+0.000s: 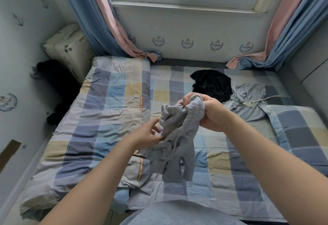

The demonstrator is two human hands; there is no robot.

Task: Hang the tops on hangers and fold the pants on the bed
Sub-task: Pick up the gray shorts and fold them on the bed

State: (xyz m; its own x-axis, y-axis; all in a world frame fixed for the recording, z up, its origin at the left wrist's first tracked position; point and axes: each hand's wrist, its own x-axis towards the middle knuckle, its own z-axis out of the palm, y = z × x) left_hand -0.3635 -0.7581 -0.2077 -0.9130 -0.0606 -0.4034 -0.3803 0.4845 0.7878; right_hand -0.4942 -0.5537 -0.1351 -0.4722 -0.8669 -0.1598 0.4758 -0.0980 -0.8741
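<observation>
I hold a crumpled grey garment [174,143] with an elastic, gathered band in the air above the checked bed [99,111]. My right hand [208,112] grips the bunched band at the top. My left hand [148,134] pinches the fabric lower down on its left side. The rest of the garment hangs below both hands. A black garment [213,84] lies crumpled at the far side of the bed. Beside it to the right a light grey-blue garment with a drawstring [248,100] lies spread out.
A folded checked quilt [110,89] covers the bed's left half. A checked pillow [301,130] sits at the right. A cardboard box [69,47] and dark clothes [55,80] fill the gap by the left wall. Curtains [110,29] hang at the window.
</observation>
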